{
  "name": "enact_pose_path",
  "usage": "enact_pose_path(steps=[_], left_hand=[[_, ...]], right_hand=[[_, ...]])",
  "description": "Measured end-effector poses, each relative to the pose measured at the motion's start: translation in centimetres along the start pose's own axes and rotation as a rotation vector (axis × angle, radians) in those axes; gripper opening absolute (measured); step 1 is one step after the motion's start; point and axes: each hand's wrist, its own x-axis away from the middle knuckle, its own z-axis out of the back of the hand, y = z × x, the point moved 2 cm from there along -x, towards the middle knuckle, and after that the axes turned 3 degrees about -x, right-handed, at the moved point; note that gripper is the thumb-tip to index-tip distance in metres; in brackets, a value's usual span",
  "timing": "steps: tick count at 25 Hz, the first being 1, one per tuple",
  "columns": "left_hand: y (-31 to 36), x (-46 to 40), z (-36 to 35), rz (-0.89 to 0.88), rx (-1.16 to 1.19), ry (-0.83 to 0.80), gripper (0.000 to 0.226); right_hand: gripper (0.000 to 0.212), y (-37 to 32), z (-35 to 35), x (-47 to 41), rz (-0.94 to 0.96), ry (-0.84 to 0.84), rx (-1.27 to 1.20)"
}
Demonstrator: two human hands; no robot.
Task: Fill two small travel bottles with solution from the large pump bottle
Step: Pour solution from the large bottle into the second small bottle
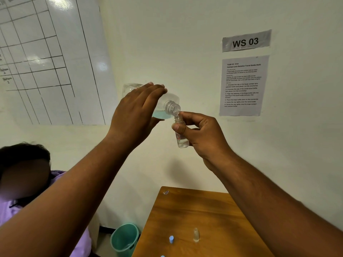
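We've got our left hand (135, 108) wrapped around the big bottle (163, 105), tipped so its open neck sits right over the small bottle (181, 135), which our right hand (202, 134) pinches in a tight grip up in the air. Down on the counter (194, 219) sit a clear cap (196, 235) and a blue cap (171, 239), near each other.

Wooden table (194, 219), blue cap (171, 239), clear cap (196, 235), well apart

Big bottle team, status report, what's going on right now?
Left hand grips large bottle, tipped, mouth over small travel bottle. Right hand pinches it. Nothing in the way.
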Motion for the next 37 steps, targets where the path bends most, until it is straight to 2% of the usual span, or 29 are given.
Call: enact_pose_path(steps=[9, 19, 22, 26, 33, 37], left_hand=[[1.0, 0.8, -0.6, 0.090, 0.094, -0.063, 0.078], [4.8, 3.9, -7.8, 0.521, 0.685, -0.324, 0.086], [7.0, 6.0, -11.8, 0.616, 0.818, -0.412, 0.088], [11.8, 8.6, -16.7, 0.650, 0.929, -0.498, 0.085], [20.9, 13.7, -26.4, 0.680, 1.009, -0.797, 0.081], [25.2, 16.1, -31.1, 0.732, 1.010, -0.893, 0.081]], right_hand=[[0.037, 0.7, 0.8, 0.1, 0.004, 0.008, 0.009], [0.028, 4.5, 5.7, 0.6, -0.055, 0.083, 0.053], [0.028, 7.9, 8.7, 1.6, -0.109, 0.139, 0.111], [0.023, 13.1, 13.7, 3.6, -0.185, 0.203, 0.214], [0.029, 24.2, 23.0, 9.7, -0.401, 0.296, 0.391], [0.031, 31.4, 25.5, 13.8, -0.544, 0.288, 0.497]])
